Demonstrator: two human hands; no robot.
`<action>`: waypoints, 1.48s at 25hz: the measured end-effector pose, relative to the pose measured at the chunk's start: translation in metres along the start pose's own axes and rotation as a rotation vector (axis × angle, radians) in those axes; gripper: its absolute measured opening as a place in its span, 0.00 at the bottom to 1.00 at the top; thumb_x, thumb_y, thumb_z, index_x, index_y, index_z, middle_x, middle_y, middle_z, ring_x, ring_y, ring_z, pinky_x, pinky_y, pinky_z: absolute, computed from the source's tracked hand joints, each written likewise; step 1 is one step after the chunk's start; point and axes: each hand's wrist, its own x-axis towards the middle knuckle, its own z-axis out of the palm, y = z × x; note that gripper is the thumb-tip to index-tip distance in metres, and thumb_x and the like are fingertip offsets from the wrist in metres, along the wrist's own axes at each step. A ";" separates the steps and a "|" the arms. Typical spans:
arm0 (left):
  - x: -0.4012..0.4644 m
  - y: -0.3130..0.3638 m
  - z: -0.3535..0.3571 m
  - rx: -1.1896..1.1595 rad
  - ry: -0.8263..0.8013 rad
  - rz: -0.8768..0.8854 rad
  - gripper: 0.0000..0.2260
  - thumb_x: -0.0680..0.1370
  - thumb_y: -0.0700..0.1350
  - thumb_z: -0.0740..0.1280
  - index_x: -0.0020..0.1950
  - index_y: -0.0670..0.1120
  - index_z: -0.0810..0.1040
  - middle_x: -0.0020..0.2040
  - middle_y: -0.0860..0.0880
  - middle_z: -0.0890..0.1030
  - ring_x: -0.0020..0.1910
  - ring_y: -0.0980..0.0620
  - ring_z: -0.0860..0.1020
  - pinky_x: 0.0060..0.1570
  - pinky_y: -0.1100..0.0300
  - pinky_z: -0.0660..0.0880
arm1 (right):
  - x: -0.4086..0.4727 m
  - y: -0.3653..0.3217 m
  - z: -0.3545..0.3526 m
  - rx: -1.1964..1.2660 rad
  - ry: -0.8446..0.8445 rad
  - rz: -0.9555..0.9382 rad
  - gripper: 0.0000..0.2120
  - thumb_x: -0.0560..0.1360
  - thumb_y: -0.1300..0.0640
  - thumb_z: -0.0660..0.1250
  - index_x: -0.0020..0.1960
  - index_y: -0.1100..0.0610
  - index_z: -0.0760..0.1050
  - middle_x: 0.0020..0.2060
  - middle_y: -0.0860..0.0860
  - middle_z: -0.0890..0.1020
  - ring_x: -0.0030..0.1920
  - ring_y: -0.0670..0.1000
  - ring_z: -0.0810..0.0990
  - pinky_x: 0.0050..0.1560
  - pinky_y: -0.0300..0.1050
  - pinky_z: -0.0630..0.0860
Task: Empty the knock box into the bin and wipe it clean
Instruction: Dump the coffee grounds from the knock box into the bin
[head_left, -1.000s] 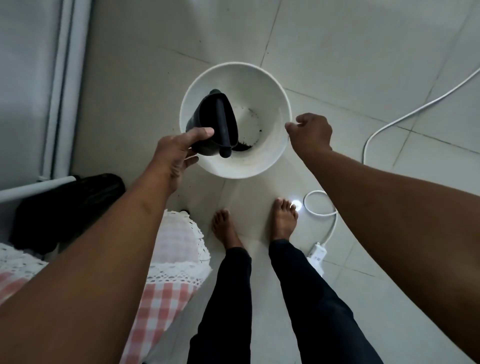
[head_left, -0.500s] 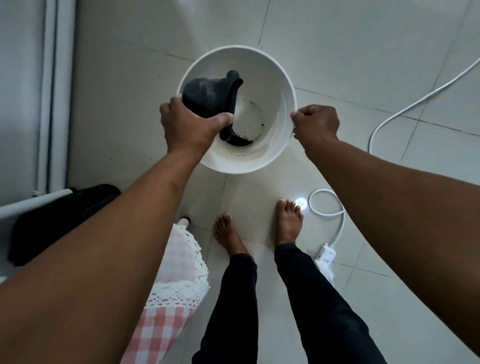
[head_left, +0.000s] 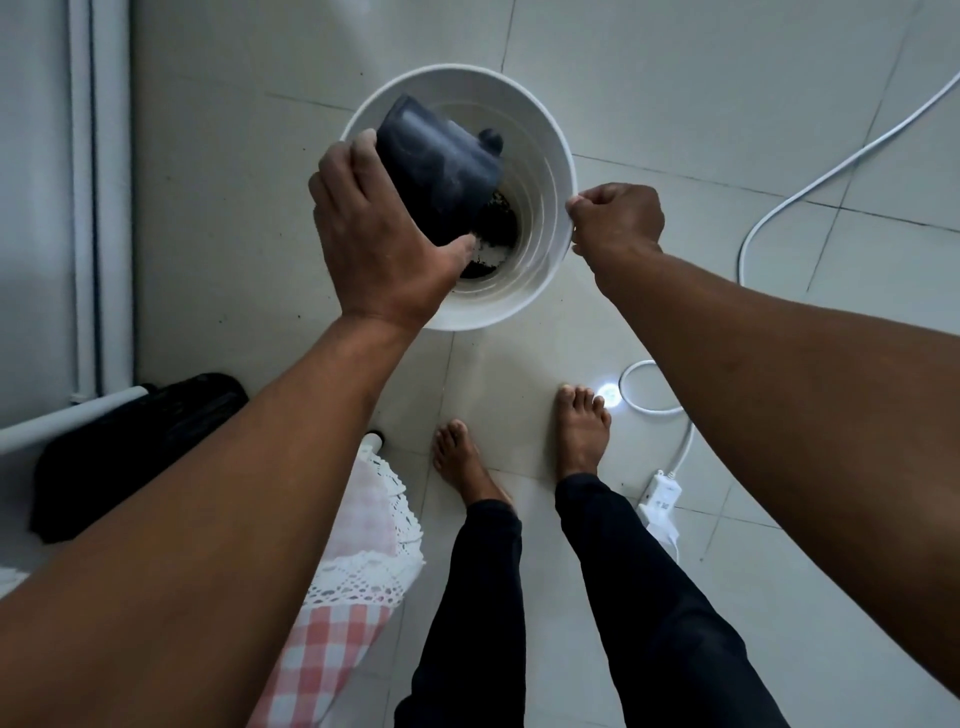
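Observation:
My left hand grips the black knock box, which is tipped mouth-down over the white bin on the tiled floor. The end of its knock bar pokes out at the far side. Dark coffee grounds lie at the bottom of the bin, just below the box's rim. My right hand pinches the bin's right rim, fingers closed on it. The inside of the knock box is hidden from view.
A white cable and a power strip lie on the floor to the right, near my bare feet. A table corner with a pink checked, lace-edged cloth is at lower left, beside a black bag.
The knock box has turned from sideways to fully upside down over the bin, and more grounds now lie at the bin's bottom. My right hand keeps hold of the rim.

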 end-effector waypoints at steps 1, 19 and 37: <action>-0.004 0.001 -0.003 0.029 0.027 0.032 0.47 0.63 0.62 0.78 0.74 0.36 0.72 0.70 0.35 0.75 0.68 0.36 0.75 0.66 0.47 0.74 | 0.000 0.000 0.000 0.000 0.003 0.002 0.12 0.75 0.56 0.74 0.34 0.51 0.81 0.38 0.51 0.87 0.42 0.53 0.88 0.50 0.52 0.87; -0.004 -0.018 -0.019 0.126 0.137 0.037 0.49 0.65 0.66 0.77 0.75 0.35 0.71 0.73 0.34 0.74 0.71 0.34 0.74 0.67 0.45 0.72 | -0.001 0.002 0.003 0.007 0.026 0.000 0.12 0.76 0.56 0.75 0.34 0.50 0.80 0.39 0.50 0.87 0.42 0.52 0.88 0.50 0.51 0.87; -0.003 0.000 -0.003 0.138 0.141 -0.039 0.50 0.63 0.69 0.74 0.75 0.37 0.72 0.72 0.36 0.75 0.70 0.35 0.74 0.63 0.44 0.72 | -0.004 -0.002 0.004 -0.031 0.059 0.011 0.12 0.76 0.54 0.74 0.35 0.51 0.81 0.36 0.47 0.86 0.41 0.49 0.87 0.47 0.43 0.85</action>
